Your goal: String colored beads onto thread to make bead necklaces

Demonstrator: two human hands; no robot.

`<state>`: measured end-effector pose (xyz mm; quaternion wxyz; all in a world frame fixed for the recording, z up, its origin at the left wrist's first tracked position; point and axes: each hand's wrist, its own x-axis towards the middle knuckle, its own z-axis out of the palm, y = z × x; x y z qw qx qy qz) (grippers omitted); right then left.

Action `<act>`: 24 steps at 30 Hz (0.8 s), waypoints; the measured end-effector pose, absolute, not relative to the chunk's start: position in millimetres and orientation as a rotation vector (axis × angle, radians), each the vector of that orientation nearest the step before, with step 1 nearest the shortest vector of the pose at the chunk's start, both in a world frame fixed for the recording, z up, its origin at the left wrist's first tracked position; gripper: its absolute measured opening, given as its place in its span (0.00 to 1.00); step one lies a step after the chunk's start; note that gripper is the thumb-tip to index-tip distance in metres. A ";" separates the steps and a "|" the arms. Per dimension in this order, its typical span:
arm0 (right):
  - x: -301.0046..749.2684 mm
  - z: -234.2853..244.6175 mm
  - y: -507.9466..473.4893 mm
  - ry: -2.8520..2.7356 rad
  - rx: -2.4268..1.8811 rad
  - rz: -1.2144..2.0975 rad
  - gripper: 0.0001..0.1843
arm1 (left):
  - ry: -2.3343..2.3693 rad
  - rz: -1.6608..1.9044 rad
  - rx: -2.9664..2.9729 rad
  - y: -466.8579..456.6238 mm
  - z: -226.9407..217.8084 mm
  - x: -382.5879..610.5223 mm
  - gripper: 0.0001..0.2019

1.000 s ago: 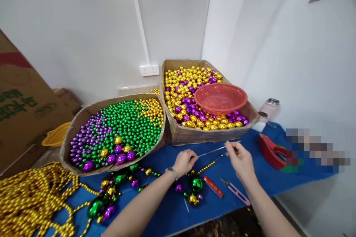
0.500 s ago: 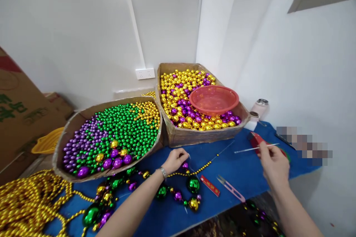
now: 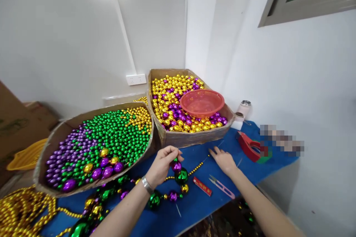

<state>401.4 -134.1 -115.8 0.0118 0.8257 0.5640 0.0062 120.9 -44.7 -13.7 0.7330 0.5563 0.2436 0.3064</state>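
Note:
My left hand [image 3: 164,163] is closed in a pinch at the end of a strand of large beads [image 3: 182,176]. Purple, green and gold balls hang from it onto the blue cloth. My right hand [image 3: 224,159] lies low over the cloth with fingers apart, their tips at the end of a string of small gold beads [image 3: 196,169]. Whether they touch that string I cannot tell. A thin pale stick [image 3: 239,162] shows beside the right wrist. Pink thread snips [image 3: 222,187] and a small red packet [image 3: 202,186] lie between my forearms.
Two cardboard boxes hold loose beads: green and purple in the left box [image 3: 97,189], gold and purple in the right box [image 3: 194,139], under a red basin [image 3: 202,103]. A red tape dispenser [image 3: 249,148] sits at right. Gold bead strands [image 3: 25,207] pile at front left.
My right hand has moved left and down to the small gold beads, without the thin pale stick it held. My left hand has lifted the large-bead strand's end slightly. The view has shifted right.

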 end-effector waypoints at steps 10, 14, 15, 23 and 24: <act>390.8 -69.0 -127.9 2.073 2.510 -0.099 0.11 | 0.546 0.814 1.352 -37.9 13.1 70.8 0.09; 360.1 -5.7 -146.3 2.402 2.360 -0.102 0.17 | 0.577 0.885 1.300 -31.2 12.7 70.4 0.10; 348.2 11.7 -150.2 2.482 2.299 -0.098 0.20 | 0.612 0.897 1.333 -30.9 13.0 72.6 0.11; 256.9 82.8 -135.5 2.949 1.620 0.298 0.20 | 0.642 0.751 1.611 -54.8 18.6 94.0 0.17; 253.3 82.1 -130.0 2.954 1.582 0.356 0.19 | 0.594 0.722 1.591 -58.1 17.9 94.2 0.17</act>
